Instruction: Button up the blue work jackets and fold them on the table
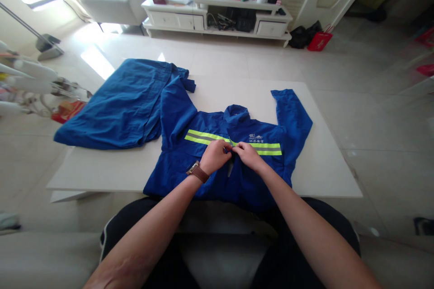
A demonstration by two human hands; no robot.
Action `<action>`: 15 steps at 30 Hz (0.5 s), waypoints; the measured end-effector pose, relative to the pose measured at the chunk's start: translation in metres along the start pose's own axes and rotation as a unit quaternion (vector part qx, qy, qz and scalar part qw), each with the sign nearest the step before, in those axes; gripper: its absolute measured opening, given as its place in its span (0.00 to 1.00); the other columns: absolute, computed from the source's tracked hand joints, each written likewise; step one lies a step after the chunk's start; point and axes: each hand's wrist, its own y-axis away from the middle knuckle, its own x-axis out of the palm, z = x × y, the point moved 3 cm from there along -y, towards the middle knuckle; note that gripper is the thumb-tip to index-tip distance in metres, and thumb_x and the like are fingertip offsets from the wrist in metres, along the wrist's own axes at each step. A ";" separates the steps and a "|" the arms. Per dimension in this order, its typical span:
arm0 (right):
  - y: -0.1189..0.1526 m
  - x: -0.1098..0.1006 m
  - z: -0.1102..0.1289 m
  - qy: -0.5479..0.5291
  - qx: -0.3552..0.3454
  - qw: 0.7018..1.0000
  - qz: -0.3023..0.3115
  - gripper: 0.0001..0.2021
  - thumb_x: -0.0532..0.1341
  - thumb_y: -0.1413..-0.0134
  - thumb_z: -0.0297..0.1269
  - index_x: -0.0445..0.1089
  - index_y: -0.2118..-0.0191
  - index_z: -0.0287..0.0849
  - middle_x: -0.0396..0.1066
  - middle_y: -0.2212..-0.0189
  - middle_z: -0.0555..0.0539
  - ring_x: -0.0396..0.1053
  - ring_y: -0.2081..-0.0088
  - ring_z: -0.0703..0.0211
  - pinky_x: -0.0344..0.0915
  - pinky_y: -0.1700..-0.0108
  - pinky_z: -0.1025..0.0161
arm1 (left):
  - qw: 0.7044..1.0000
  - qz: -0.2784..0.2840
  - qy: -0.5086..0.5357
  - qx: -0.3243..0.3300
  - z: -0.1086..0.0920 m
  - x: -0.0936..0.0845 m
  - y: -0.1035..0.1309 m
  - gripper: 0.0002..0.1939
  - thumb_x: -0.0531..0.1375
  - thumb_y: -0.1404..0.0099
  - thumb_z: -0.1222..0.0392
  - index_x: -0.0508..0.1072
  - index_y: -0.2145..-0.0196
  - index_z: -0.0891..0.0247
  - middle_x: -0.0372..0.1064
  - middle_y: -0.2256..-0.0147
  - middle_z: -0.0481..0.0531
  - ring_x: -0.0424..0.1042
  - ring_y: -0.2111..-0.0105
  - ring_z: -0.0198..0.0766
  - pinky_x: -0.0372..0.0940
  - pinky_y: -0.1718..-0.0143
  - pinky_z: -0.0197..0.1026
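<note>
and there, left hand (215,156) and right hand (250,156) pinch the blue jacket (179,169), fingers nearly closed, its front opening running from collar (237,115) toward the lap between them, neither nearer.

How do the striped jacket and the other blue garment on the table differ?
The jacket has a yellow-green chest stripe; the other garment shows none. The jacket lies spread; the other garment looks folded and overhangs the table. The left hand and right hand pinch the jacket's front; neither touches the other garment. Both are blue.
</note>
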 end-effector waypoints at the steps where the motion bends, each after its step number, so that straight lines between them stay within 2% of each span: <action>1: 0.000 0.000 0.000 0.003 -0.001 1.000 -0.002 0.10 0.58 0.48 0.42 0.64 0.74 0.43 0.67 0.76 0.53 0.63 0.69 0.59 0.54 0.66 0.63 | 1.000 0.000 0.000 -0.001 0.000 0.000 0.000 0.10 0.61 0.44 0.70 0.82 0.67 0.64 0.77 0.70 0.51 0.71 0.70 0.36 0.63 0.66 0.37; 15: 0.000 0.006 -0.004 0.011 -0.034 0.998 -0.047 0.07 0.53 0.44 0.38 0.59 0.73 0.45 0.63 0.75 0.54 0.62 0.67 0.58 0.54 0.64 0.64 | 1.000 0.007 0.007 0.005 -0.003 -0.001 0.001 0.11 0.61 0.43 0.69 0.83 0.65 0.64 0.76 0.69 0.51 0.72 0.70 0.36 0.65 0.65 0.37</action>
